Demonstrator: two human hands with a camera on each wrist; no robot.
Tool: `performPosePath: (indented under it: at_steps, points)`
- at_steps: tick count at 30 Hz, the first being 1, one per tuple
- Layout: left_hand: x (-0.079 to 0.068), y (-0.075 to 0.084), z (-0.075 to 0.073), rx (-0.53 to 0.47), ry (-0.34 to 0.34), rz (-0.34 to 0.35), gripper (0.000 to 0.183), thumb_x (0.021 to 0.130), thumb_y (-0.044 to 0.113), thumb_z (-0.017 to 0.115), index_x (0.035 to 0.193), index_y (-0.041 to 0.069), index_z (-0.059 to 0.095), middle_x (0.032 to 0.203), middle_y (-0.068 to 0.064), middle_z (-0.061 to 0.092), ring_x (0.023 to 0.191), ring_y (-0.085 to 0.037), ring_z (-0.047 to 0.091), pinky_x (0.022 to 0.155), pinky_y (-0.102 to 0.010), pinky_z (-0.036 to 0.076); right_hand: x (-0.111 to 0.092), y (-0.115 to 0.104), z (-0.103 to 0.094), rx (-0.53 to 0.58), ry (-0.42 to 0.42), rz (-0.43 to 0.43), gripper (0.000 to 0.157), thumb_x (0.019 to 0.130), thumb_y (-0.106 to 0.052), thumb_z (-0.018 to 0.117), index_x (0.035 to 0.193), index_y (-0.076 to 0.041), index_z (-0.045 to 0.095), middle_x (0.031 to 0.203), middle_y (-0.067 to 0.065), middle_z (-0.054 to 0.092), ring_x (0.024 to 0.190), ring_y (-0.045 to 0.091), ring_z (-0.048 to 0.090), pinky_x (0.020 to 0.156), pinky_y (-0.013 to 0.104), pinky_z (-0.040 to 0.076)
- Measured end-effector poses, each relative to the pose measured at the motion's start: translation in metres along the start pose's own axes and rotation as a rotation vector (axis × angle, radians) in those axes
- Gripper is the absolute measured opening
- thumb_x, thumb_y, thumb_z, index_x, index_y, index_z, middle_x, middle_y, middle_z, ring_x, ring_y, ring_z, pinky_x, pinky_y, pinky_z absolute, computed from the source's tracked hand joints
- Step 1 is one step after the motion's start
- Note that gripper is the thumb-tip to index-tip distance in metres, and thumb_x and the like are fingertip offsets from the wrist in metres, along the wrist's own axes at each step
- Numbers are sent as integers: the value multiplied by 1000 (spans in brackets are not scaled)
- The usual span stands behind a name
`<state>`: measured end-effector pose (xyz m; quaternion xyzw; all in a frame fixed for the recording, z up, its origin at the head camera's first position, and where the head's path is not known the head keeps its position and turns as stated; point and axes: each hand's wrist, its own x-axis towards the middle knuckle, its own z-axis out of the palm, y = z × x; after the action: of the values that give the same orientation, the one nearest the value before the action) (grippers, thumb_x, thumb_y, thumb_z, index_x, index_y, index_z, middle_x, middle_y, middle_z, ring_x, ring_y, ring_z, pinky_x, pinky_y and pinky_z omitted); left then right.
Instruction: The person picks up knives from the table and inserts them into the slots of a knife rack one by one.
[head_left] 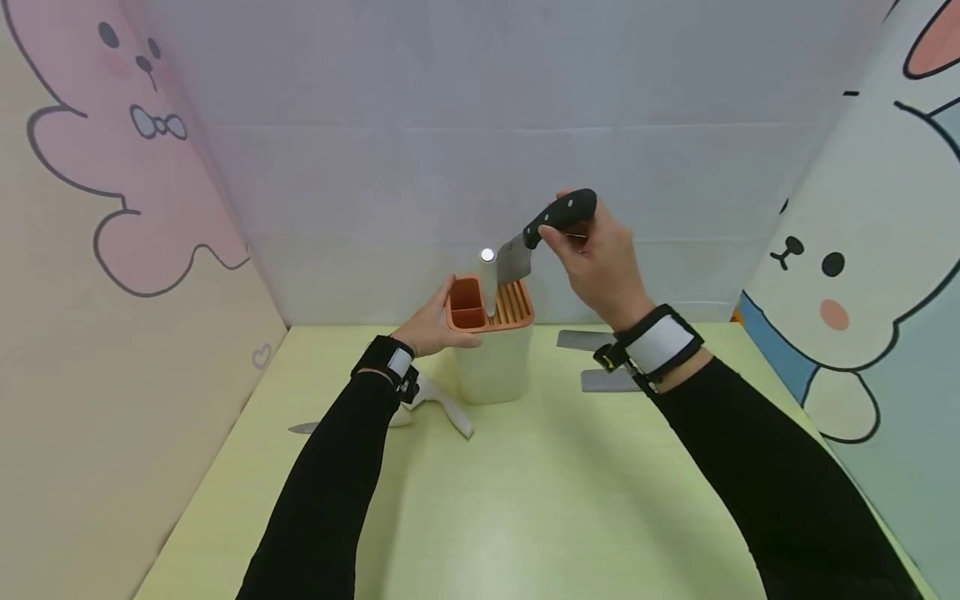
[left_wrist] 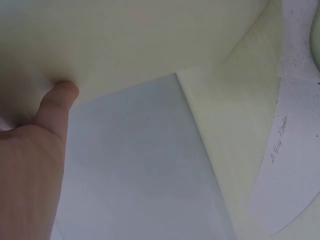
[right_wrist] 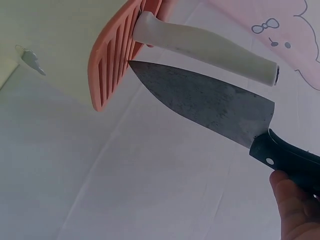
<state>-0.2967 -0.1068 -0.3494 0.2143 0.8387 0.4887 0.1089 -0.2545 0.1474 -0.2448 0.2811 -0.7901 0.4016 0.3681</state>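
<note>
A cream knife holder (head_left: 491,367) with an orange slotted top stands upright on the table. My left hand (head_left: 435,327) grips its left side, thumb across the front. In the left wrist view the thumb (left_wrist: 56,107) presses on the cream wall. My right hand (head_left: 600,262) holds a kitchen knife (head_left: 514,260) by its black riveted handle, blade pointing down at the slots. From the right wrist, the tip of the knife's blade (right_wrist: 200,100) meets the orange slotted top (right_wrist: 107,70), as far as I can tell. A white-handled knife (right_wrist: 210,50) stands in a slot beside it.
Two grey blades (head_left: 585,339) lie right of the holder, partly behind my right wrist. Left of it lie a white-handled tool (head_left: 447,408) and a small blade (head_left: 303,428), partly hidden by my left arm. Walls with cartoon drawings enclose the table's back and sides.
</note>
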Motion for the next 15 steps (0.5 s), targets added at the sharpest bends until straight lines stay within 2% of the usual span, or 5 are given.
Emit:
performPosePath:
  at_steps: [4, 7, 10, 15]
  points:
    - [5, -5, 0, 40, 6, -10, 118, 71, 25, 79, 148, 14, -11, 154, -15, 12, 137, -34, 19, 105, -51, 30, 1, 0, 0, -25, -27, -26, 47, 88, -28, 61, 123, 0, 48, 109, 13, 63, 92, 15, 64, 78, 31, 54]
    - [8, -9, 0, 72, 7, -7, 118, 72, 27, 78, 148, 15, -10, 153, -15, 16, 135, -33, 22, 104, -50, 32, 1, -2, 0, -56, -44, -49, 47, 88, -27, 62, 124, 0, 47, 110, 14, 63, 93, 16, 64, 79, 33, 54]
    - [10, -12, 1, 70, 15, -13, 117, 72, 26, 78, 148, 17, -10, 149, -15, 23, 132, -32, 29, 103, -49, 34, 1, -2, 2, -68, -67, -64, 47, 87, -23, 63, 124, 1, 47, 109, 15, 63, 94, 18, 64, 80, 34, 53]
    - [11, -13, 1, 50, 24, -29, 119, 70, 25, 79, 148, 20, -10, 147, -13, 27, 129, -31, 33, 103, -49, 33, 2, 1, 14, -77, -110, -62, 47, 87, -23, 63, 124, 0, 47, 109, 14, 62, 95, 18, 63, 80, 33, 53]
